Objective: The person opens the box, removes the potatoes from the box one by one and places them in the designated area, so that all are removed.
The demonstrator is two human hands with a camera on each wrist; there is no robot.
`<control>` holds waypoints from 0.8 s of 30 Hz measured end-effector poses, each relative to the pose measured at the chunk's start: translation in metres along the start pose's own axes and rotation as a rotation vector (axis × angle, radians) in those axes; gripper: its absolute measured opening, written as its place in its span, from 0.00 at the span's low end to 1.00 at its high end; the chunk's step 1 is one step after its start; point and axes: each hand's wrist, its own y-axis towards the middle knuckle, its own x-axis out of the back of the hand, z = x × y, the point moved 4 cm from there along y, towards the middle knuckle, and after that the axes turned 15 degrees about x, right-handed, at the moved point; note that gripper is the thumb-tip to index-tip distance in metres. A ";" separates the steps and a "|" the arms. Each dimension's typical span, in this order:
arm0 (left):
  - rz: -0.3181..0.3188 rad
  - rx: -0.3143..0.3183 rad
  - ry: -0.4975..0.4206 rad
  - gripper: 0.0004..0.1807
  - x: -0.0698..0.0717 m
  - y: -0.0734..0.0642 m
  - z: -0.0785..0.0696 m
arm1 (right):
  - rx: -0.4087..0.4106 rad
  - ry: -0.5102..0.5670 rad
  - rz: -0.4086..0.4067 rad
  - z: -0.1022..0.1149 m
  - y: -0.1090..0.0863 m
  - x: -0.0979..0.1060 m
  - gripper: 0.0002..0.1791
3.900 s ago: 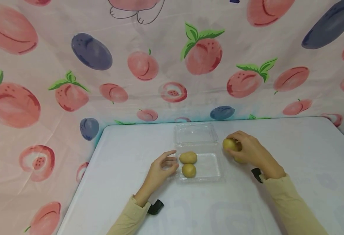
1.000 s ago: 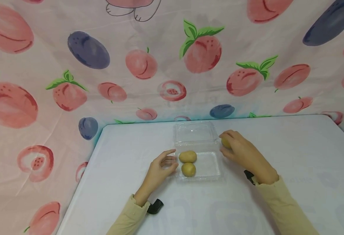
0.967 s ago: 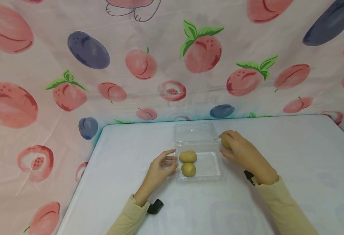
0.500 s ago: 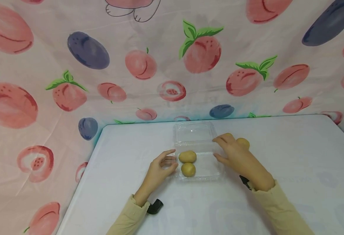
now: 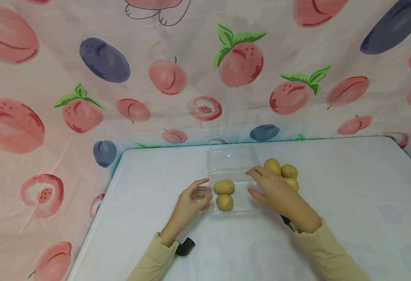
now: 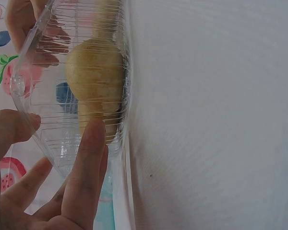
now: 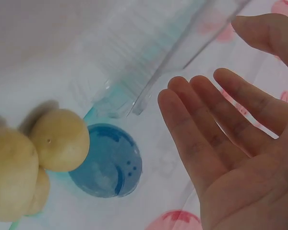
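Observation:
A clear plastic clamshell box (image 5: 242, 212) lies on the table with its lid (image 5: 231, 158) folded back. Two potatoes, one oblong (image 5: 224, 187) and one rounder (image 5: 224, 202), sit in its left half. At the box's left side is my left hand (image 5: 189, 203), fingers loosely bent; in the left wrist view a fingertip (image 6: 93, 134) rests at the ribbed wall. My right hand (image 5: 275, 191) hovers over the box's right part, holding nothing, its fingers extended in the right wrist view. Just behind it lie three more potatoes: one at the left (image 5: 273, 166), one behind (image 5: 289, 171), one partly hidden (image 5: 292, 184).
The table (image 5: 349, 187) has a white cover. Behind and to the left hangs a pink fruit-printed cloth (image 5: 139, 132), which meets the table's back edge. Black wrist devices, one on the left (image 5: 185, 246), stick out below both sleeves.
My right hand let go of a potato right of the box and moved left and slightly nearer, over the box's right half. The potatoes at the right came into view. My left hand stayed put.

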 end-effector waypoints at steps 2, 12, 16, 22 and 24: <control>0.001 -0.005 -0.001 0.29 0.000 -0.001 -0.001 | 0.010 -0.003 0.004 0.002 0.001 -0.001 0.22; -0.002 0.006 0.000 0.29 0.000 -0.001 -0.002 | 0.002 -0.024 0.039 0.012 0.005 -0.008 0.22; -0.003 0.009 0.002 0.29 0.000 -0.001 -0.002 | 0.000 -0.014 0.048 0.015 0.007 -0.012 0.23; 0.004 0.002 -0.007 0.28 0.000 -0.001 -0.002 | 0.019 0.011 0.072 0.021 0.011 -0.016 0.24; 0.004 -0.001 -0.009 0.28 0.000 -0.002 -0.003 | 0.025 0.014 0.080 0.023 0.012 -0.018 0.24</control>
